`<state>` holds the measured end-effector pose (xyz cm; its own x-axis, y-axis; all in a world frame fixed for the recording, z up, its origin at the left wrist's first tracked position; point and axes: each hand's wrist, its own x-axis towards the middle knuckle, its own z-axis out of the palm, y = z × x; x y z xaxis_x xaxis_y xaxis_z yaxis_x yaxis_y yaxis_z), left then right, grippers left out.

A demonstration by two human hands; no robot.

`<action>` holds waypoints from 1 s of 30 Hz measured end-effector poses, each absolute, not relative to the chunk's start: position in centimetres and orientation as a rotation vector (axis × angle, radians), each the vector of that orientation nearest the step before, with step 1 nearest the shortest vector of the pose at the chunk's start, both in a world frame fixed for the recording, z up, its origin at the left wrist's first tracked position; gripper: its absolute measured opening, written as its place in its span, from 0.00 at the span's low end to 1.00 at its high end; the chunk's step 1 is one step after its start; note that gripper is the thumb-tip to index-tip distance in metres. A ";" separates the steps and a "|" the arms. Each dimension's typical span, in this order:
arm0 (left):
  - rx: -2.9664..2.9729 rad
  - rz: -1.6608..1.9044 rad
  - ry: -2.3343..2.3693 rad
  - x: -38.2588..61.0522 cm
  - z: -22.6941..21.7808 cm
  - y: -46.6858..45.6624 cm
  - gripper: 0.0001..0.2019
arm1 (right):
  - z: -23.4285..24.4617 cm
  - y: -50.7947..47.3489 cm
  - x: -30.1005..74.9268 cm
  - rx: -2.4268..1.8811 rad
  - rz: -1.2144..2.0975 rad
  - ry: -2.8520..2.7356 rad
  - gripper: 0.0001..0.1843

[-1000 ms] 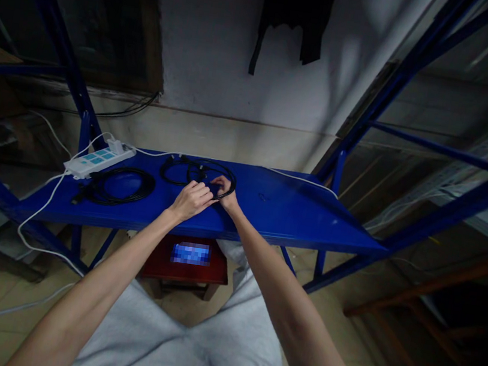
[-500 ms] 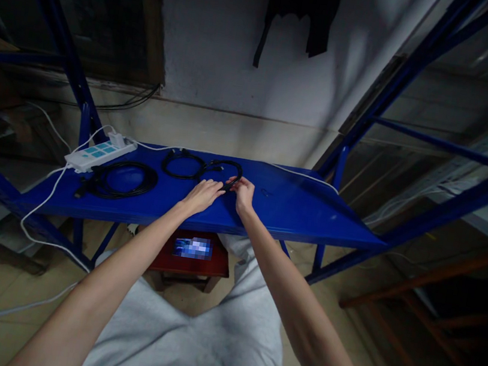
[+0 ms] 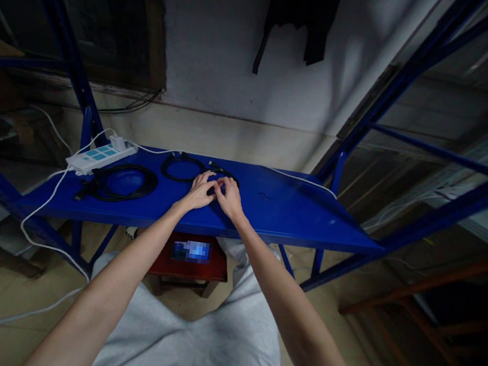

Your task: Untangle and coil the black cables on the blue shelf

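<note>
A coiled black cable lies on the blue shelf, its near side covered by my hands. My left hand holds the left near part of this coil, thumb and fingers bent toward it. From the right, my right hand pinches the same coil, its fingertips close to my left thumb. What exactly sits between the fingertips is hidden. Just left of the hands rests a second black cable coil, and a larger black cable coil lies further left.
A white power strip with plugs stands at the shelf's left end. Its white cord hangs over the front edge. A thin white cable runs along the back. Below, a phone with a lit screen lies on a red-brown stool. Blue posts flank the shelf.
My hands have drawn together over the near side of the coil. The right hand moved left and turned palm-down, covering more of the cable. The other coils have stayed put.
</note>
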<state>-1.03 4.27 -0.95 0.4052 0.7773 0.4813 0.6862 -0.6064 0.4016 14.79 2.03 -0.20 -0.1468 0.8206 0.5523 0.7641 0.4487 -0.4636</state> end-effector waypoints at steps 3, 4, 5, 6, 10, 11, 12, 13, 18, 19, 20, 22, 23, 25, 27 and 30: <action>2.330 1.106 1.493 -2.3 -1.1 5.3 0.19 | -0.5 2.3 14.7 -1.299 0.142 -2.071 0.18; 2.288 1.095 1.547 -2.7 -1.1 5.5 0.21 | -0.6 2.4 14.6 -1.301 0.134 -2.129 0.19; 2.271 1.050 1.591 -3.0 -1.2 5.7 0.24 | -0.6 2.3 14.6 -1.308 0.119 -2.176 0.17; 2.280 0.979 1.623 -3.3 -1.2 5.7 0.25 | -0.6 2.3 14.6 -1.324 0.103 -2.203 0.15; 2.395 0.740 1.695 -3.6 -1.5 5.1 0.26 | -0.9 2.6 14.9 -1.433 0.084 -2.111 0.08; 2.404 0.734 1.716 -3.5 -1.5 4.8 0.26 | -1.0 2.8 15.1 -1.438 0.100 -2.073 0.08; 2.408 0.742 1.740 -3.4 -1.6 4.6 0.26 | -1.1 3.0 15.3 -1.423 0.134 -2.041 0.08; 2.408 0.760 1.767 -3.3 -1.6 4.4 0.26 | -1.2 3.4 15.4 -1.392 0.189 -2.012 0.08; 2.363 0.944 1.924 -2.7 -1.6 3.3 0.31 | -1.7 5.0 16.2 -1.171 0.545 -1.905 0.07; 2.360 0.972 1.934 -2.6 -1.5 3.1 0.33 | -1.6 5.3 16.3 -1.138 0.593 -1.908 0.09; 2.386 0.985 1.911 -2.5 -1.3 2.9 0.35 | -1.6 5.5 16.4 -1.110 0.636 -1.925 0.10; 2.542 0.962 1.719 -2.2 -1.0 2.7 0.36 | -1.4 5.6 16.7 -1.082 0.669 -1.970 0.11; 2.640 0.928 1.558 -2.0 -0.8 2.6 0.37 | -1.3 5.5 16.8 -1.094 0.634 -1.984 0.11; 2.755 0.835 1.253 -1.5 -0.7 2.7 0.37 | -1.1 5.0 16.9 -1.174 0.441 -1.980 0.10; 2.729 0.763 1.150 -1.1 -0.7 3.0 0.35 | -0.7 4.2 16.8 -1.317 0.170 -1.928 0.11; 2.634 0.751 1.228 -0.9 -0.9 3.7 0.32 | 0.1 2.7 16.4 -1.566 -0.124 -1.887 0.13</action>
